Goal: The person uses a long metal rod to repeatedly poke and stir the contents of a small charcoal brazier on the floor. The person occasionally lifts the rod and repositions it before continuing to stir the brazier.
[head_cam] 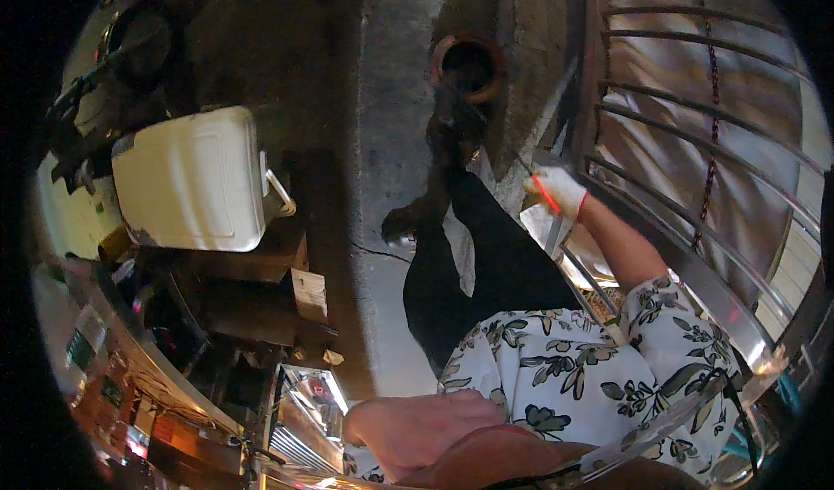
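Observation:
My right hand [556, 191], in a whitish knitted work glove with a red cuff edge, is closed around a thin tool with a bright orange-red handle [546, 195]. The tool's dark shaft points up and left; its far end is hard to make out. Beyond it stands a round reddish-brown pot [440, 66] with a dark opening, close to my foot. A bare forearm and what seems to be my left hand [430, 425] lie low across the front of my floral shirt [560, 360]. The fingers there cannot be made out clearly.
To the right runs a metal barred railing [704, 137] with a hanging chain and plastic sheeting behind. A white cooler box [189, 180] with a handle stands at left. Past it is a vehicle's wheel [143, 47]. A dark cable [381, 250] lies on the floor.

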A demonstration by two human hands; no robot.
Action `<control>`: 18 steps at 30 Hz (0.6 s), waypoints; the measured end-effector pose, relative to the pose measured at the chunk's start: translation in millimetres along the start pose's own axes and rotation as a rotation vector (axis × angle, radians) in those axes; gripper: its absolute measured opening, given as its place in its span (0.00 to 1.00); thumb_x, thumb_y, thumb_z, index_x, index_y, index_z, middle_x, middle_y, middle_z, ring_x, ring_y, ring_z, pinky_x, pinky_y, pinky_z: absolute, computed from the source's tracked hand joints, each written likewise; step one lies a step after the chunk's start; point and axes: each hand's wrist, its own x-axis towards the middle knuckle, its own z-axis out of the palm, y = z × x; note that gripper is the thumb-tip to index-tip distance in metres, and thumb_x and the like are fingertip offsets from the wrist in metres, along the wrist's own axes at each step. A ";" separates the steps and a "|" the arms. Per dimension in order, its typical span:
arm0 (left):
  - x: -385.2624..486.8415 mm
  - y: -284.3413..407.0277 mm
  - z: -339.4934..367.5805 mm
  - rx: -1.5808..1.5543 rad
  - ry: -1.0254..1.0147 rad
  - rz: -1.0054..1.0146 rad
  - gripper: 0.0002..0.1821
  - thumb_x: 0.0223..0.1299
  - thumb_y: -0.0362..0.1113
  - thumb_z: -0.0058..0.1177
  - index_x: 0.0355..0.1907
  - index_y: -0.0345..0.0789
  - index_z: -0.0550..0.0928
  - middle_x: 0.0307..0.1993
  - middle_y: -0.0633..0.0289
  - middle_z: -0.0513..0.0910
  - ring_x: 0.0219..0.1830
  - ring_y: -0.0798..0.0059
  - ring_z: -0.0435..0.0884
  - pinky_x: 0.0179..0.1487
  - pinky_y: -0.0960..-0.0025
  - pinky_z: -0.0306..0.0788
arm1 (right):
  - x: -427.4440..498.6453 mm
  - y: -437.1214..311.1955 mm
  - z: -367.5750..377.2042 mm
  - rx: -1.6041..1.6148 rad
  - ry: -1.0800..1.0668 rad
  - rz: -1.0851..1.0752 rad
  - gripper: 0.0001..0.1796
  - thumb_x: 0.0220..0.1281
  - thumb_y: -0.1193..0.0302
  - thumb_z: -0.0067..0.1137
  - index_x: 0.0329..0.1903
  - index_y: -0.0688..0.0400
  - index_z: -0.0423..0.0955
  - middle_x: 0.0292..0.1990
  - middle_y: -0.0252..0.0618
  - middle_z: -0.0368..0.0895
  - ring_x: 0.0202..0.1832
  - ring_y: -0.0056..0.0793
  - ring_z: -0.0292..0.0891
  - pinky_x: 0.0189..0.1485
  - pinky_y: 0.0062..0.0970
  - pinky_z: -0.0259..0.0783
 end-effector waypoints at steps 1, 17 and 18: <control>6.0 3.2 -5.7 0.034 -0.019 0.010 0.45 0.53 0.59 0.60 0.64 0.25 0.69 0.57 0.40 0.71 0.55 0.47 0.71 0.60 0.52 0.62 | 22.3 -2.0 -15.7 -0.112 0.029 0.096 0.10 0.59 0.65 0.64 0.36 0.59 0.79 0.23 0.37 0.77 0.25 0.28 0.76 0.27 0.31 0.70; 48.7 34.9 -56.0 0.000 -0.006 0.062 0.46 0.52 0.59 0.59 0.65 0.26 0.67 0.56 0.42 0.72 0.55 0.49 0.71 0.59 0.54 0.64 | 170.9 -115.6 -100.1 -1.048 0.110 0.073 0.27 0.49 0.49 0.57 0.27 0.64 0.83 0.31 0.55 0.85 0.37 0.51 0.83 0.40 0.38 0.75; 49.3 36.3 -57.9 -0.010 -0.002 0.062 0.46 0.52 0.58 0.59 0.65 0.27 0.67 0.56 0.42 0.72 0.55 0.49 0.71 0.59 0.54 0.64 | 169.8 -116.1 -96.7 -1.014 0.104 0.068 0.26 0.47 0.50 0.58 0.29 0.64 0.84 0.32 0.56 0.85 0.38 0.51 0.83 0.42 0.38 0.76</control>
